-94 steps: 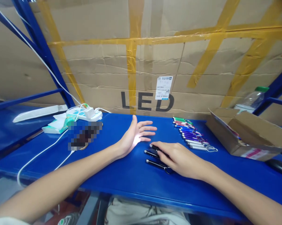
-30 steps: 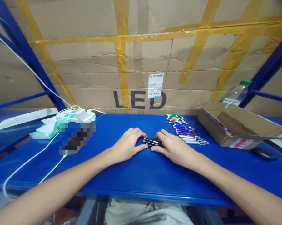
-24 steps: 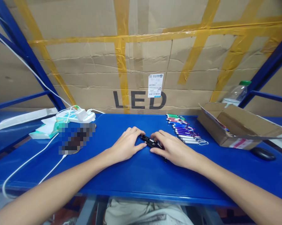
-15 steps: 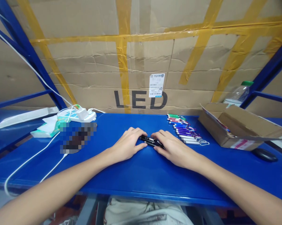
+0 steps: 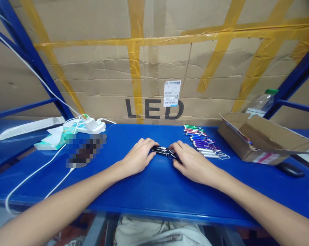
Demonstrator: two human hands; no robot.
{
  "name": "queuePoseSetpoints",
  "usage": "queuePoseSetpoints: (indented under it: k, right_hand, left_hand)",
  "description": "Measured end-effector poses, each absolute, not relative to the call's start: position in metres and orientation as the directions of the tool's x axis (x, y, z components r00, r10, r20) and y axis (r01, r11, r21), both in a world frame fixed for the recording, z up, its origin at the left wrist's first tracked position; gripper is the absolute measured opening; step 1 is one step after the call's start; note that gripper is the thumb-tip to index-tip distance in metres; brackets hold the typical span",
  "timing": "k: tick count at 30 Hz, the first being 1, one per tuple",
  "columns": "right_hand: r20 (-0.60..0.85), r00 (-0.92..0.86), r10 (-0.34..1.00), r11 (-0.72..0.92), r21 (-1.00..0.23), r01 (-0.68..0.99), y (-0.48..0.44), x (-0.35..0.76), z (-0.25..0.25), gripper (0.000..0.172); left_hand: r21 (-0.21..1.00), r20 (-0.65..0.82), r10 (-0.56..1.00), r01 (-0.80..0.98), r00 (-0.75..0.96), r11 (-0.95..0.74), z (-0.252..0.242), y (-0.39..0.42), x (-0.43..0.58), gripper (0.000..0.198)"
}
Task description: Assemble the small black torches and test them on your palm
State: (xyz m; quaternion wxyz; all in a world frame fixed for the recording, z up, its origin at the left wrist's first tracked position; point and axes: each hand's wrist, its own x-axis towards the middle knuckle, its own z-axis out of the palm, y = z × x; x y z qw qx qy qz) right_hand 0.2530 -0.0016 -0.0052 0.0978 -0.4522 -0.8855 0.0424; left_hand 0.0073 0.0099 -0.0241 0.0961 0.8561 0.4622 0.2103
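Several black pens (image 5: 162, 151) with silver parts lie together across the middle of the blue table (image 5: 149, 194). The fingers of my left hand (image 5: 139, 155) are closed on their left ends. At the right ends, near the looped clips, my right hand (image 5: 189, 159) grips the same pens, its fingertips partly hidden behind them. To the right of my right hand, more pens (image 5: 202, 141) lie in a column, from green and red at the back through blue and purple to silver at the front.
An open cardboard box (image 5: 259, 136) stands at the right, beside a black mouse (image 5: 290, 169) and a bottle (image 5: 263, 100). A power strip (image 5: 92, 126), tissues (image 5: 50, 138) and white cables are at the left. A big carton (image 5: 98, 78) forms the back.
The black pens have shifted slightly and lie more level. My right hand has moved a little to the right, and more of the pens shows between my hands.
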Motion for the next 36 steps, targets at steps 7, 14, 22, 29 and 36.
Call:
queuePoseSetpoints:
  k: [7,14,22,29,36]
  right_hand:
    - [0.189,-0.586,0.788,0.615,-0.189,0.766,0.0077,0.2590,-0.0148,0.006]
    - [0.225,-0.591,0.775,0.629,-0.178,0.757,0.0058,0.2586,-0.0144,0.009]
    - [0.264,-0.657,0.706,0.705,-0.170,0.689,0.0032,0.2565,-0.0110,0.006]
    - [0.263,-0.667,0.697,0.714,-0.172,0.678,0.0055,0.2574,-0.0133,0.008]
    - [0.272,-0.661,0.700,0.712,-0.190,0.676,0.0047,0.2571,-0.0131,0.013]
  left_hand:
    - [0.358,0.264,0.805,0.722,0.531,-0.593,-0.0229,0.0088,0.0092,0.031]
    - [0.380,0.251,0.843,0.753,0.475,-0.537,-0.0203,0.0083,0.0106,0.027]
    - [0.356,0.203,0.921,0.851,0.333,-0.386,-0.0189,0.0082,0.0108,0.044]
    - [0.383,0.173,0.899,0.813,0.403,-0.438,-0.0204,0.0090,0.0104,0.031]
    - [0.377,0.187,0.896,0.812,0.403,-0.445,-0.0216,0.0093,0.0095,0.027]
